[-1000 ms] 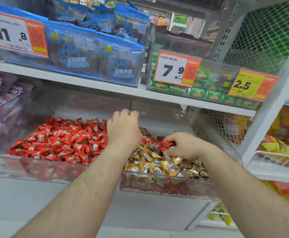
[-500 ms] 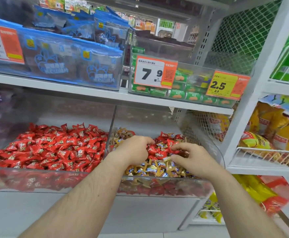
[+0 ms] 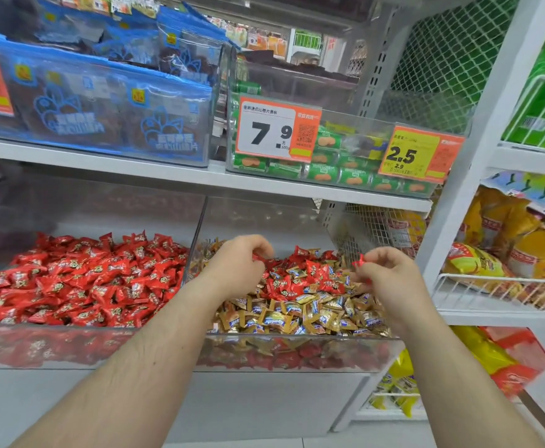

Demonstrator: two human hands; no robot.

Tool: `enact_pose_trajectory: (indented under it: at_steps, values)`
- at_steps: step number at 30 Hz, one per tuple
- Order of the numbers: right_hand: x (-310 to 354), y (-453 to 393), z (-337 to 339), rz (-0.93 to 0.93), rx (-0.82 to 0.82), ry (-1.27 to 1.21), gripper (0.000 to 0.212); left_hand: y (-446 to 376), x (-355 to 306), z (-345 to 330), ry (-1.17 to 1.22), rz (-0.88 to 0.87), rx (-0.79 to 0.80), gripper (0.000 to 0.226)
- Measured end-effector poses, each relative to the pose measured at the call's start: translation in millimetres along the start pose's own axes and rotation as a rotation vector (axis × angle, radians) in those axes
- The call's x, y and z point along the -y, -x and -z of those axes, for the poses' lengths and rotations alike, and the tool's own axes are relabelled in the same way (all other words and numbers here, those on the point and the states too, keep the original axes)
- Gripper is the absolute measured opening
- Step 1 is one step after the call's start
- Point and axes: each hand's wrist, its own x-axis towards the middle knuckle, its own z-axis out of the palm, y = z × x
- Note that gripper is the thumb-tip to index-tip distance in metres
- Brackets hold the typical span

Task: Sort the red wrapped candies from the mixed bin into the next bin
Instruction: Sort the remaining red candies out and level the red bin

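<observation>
With a red wrapped candy [image 3: 359, 260] pinched in the right hand [image 3: 386, 273] and others gathered under the curled left hand [image 3: 237, 263] above the mixed bin [image 3: 297, 354], gold candies [image 3: 297, 318] could be swept along into the red-candy bin [image 3: 80, 347] left of it.

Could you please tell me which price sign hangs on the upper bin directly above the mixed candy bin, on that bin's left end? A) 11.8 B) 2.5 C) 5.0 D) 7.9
D: the white and orange 7.9 sign is fixed to the left end of the clear upper bin, straight above the mixed bin; the yellow 2.5 sign sits on its right end.
</observation>
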Motion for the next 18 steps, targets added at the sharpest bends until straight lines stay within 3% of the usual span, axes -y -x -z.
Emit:
enact_pose_trajectory:
  at_steps: [3,5,7,10,12,15,18]
  values:
    - [6,2,0,-0.296,0.059,-0.475,0.022,5,-8,1,0.001,0.014,0.094,0.032]
    - [7,0,-3,-0.367,0.072,-0.554,0.012,7,-10,0,-0.119,-0.015,0.207,0.026]
    - [1,-5,-8,-0.294,0.049,-0.25,0.012,6,-8,-2,-0.229,-0.015,0.312,0.024]
    - [-7,-11,-16,-0.021,0.016,0.513,0.011,5,-7,-5,-0.315,-0.006,0.379,0.034]
    - [-8,-11,-23,0.061,0.111,0.839,0.025,3,-6,-7,-0.369,-0.04,0.364,0.036]
    - [-10,-10,-32,0.039,0.239,1.065,0.048,3,-5,-12,-0.381,-0.088,0.331,0.034]
    - [-10,-8,-34,0.06,0.217,1.089,0.039,5,-3,-16,-0.382,-0.108,0.28,0.027]
